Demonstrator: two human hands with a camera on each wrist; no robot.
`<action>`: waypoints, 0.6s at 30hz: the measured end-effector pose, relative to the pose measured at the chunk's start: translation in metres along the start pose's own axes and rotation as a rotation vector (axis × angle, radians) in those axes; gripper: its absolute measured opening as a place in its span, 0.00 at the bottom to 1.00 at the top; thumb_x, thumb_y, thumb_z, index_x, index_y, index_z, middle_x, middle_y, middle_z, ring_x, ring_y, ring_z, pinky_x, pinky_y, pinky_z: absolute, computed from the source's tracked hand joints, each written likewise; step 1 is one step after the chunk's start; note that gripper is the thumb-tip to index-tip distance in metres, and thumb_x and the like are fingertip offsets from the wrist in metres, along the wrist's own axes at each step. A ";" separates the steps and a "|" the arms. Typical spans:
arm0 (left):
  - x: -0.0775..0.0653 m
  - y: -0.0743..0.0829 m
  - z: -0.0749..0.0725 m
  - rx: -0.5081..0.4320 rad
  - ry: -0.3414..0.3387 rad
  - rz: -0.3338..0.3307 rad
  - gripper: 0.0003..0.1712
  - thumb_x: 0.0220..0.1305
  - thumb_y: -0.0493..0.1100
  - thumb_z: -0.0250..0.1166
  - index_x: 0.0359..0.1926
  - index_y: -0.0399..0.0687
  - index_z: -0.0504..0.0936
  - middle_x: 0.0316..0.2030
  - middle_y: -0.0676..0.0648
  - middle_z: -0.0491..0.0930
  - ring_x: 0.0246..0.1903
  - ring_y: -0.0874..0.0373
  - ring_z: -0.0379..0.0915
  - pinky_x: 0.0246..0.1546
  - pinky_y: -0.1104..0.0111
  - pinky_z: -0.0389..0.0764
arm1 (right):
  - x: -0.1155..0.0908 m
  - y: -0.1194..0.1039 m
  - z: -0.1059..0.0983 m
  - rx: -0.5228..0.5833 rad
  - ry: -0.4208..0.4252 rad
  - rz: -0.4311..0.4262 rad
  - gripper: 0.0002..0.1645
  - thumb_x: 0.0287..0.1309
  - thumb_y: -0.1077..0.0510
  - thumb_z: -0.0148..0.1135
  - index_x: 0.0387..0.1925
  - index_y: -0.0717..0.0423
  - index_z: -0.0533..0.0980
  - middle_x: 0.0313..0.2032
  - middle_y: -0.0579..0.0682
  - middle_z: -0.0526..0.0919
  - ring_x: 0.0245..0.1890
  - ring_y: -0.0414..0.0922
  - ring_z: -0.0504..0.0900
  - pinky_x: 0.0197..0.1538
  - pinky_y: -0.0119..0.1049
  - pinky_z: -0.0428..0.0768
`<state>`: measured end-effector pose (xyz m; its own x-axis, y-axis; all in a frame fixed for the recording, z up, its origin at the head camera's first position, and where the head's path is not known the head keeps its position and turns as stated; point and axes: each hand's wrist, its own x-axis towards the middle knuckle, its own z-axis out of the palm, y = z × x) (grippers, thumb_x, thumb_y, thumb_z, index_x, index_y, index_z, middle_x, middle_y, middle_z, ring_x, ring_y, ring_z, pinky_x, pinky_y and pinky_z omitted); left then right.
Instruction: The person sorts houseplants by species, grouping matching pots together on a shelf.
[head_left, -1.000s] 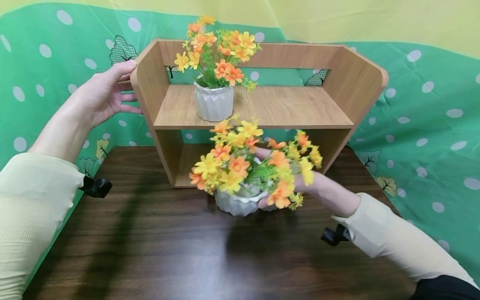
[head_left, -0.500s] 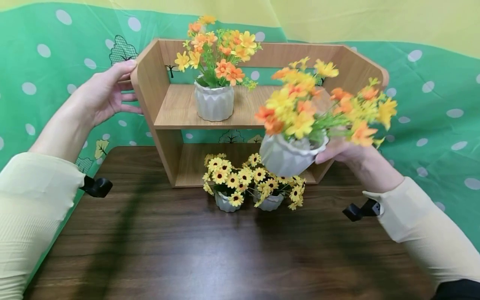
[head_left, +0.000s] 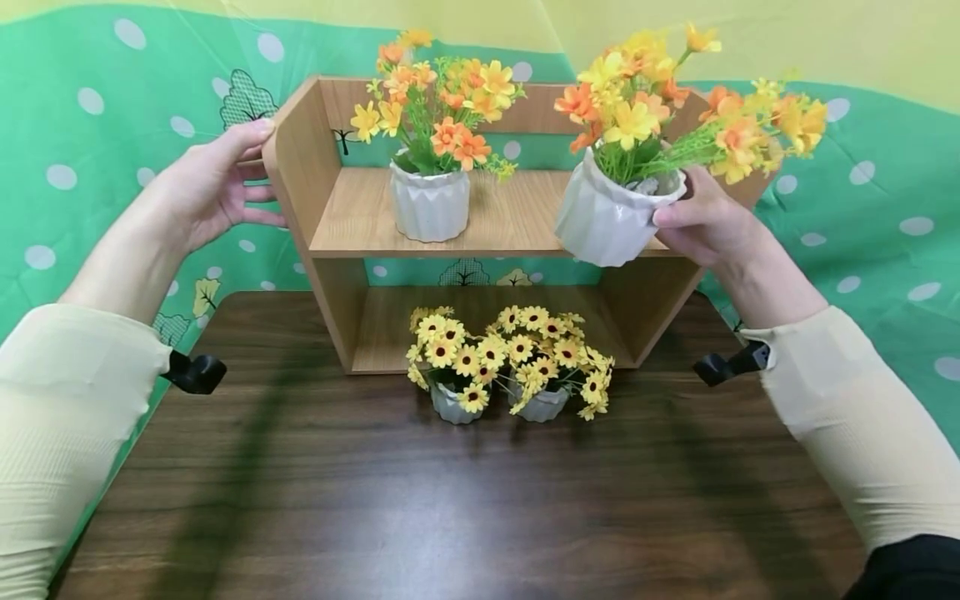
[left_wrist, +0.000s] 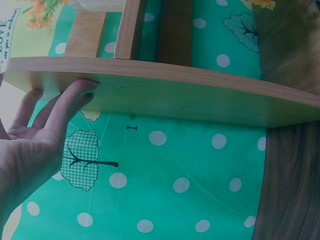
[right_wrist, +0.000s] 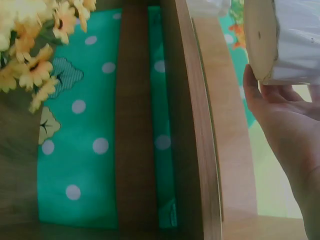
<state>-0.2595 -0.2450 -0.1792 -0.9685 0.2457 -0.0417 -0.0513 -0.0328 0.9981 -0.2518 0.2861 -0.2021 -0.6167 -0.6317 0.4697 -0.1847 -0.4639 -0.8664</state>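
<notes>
My right hand [head_left: 708, 218] grips a white fluted flowerpot [head_left: 611, 215] by its right side, thumb at the rim. Orange and yellow artificial flowers [head_left: 637, 104] fill this pot, which tilts in front of the upper shelf [head_left: 517, 208]; its flat base [right_wrist: 261, 37] shows in the right wrist view. A similar white pot [head_left: 430, 204] stands upright on the upper shelf's left part. With extended fingers, my left hand [head_left: 213, 179] touches the left side panel [head_left: 300, 175] of the wooden shelf unit. The left wrist view shows these fingers [left_wrist: 75, 95] against the panel's outer face.
Two small pots [head_left: 459, 407] of yellow, dark-centred flowers [head_left: 525, 358] stand on the dark wooden table [head_left: 420, 517], before the lower compartment [head_left: 382, 325]. A green dotted cloth [head_left: 862, 242] hangs behind and at the sides. The unit's right side panel [head_left: 645, 308] is partly hidden by the raised pot.
My right hand has lifted the orange-and-yellow flowerpot up and to the right, from before the lower compartment to upper-shelf height. The small yellow-flowered pots came into view. The left hand stays put.
</notes>
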 end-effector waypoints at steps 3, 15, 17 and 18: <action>0.000 0.001 -0.001 0.001 -0.003 0.001 0.33 0.73 0.58 0.61 0.74 0.60 0.65 0.65 0.50 0.70 0.49 0.55 0.85 0.37 0.54 0.90 | 0.007 -0.001 -0.006 -0.004 0.025 -0.006 0.19 0.58 0.79 0.52 0.48 0.74 0.80 0.43 0.59 0.89 0.42 0.48 0.87 0.52 0.38 0.84; -0.002 0.001 0.000 0.026 -0.003 -0.005 0.34 0.73 0.60 0.61 0.75 0.61 0.64 0.68 0.50 0.68 0.54 0.53 0.81 0.39 0.55 0.90 | 0.024 0.010 -0.028 -0.160 0.224 0.013 0.21 0.61 0.71 0.56 0.55 0.60 0.79 0.49 0.51 0.86 0.48 0.43 0.83 0.55 0.32 0.80; -0.001 0.001 0.000 0.023 -0.002 -0.003 0.34 0.73 0.59 0.61 0.75 0.61 0.64 0.67 0.50 0.68 0.53 0.53 0.82 0.38 0.55 0.90 | 0.024 0.014 -0.030 -0.168 0.258 0.024 0.20 0.61 0.71 0.56 0.53 0.59 0.80 0.48 0.50 0.87 0.48 0.42 0.83 0.56 0.33 0.79; -0.001 0.001 0.000 0.019 -0.001 -0.002 0.34 0.73 0.59 0.61 0.74 0.60 0.64 0.66 0.50 0.69 0.52 0.54 0.83 0.38 0.55 0.90 | 0.025 0.015 -0.031 -0.172 0.271 0.028 0.20 0.61 0.71 0.56 0.53 0.59 0.81 0.48 0.50 0.87 0.48 0.42 0.83 0.56 0.33 0.79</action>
<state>-0.2582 -0.2453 -0.1780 -0.9681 0.2468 -0.0441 -0.0490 -0.0136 0.9987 -0.2935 0.2824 -0.2087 -0.8004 -0.4437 0.4032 -0.2770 -0.3227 -0.9051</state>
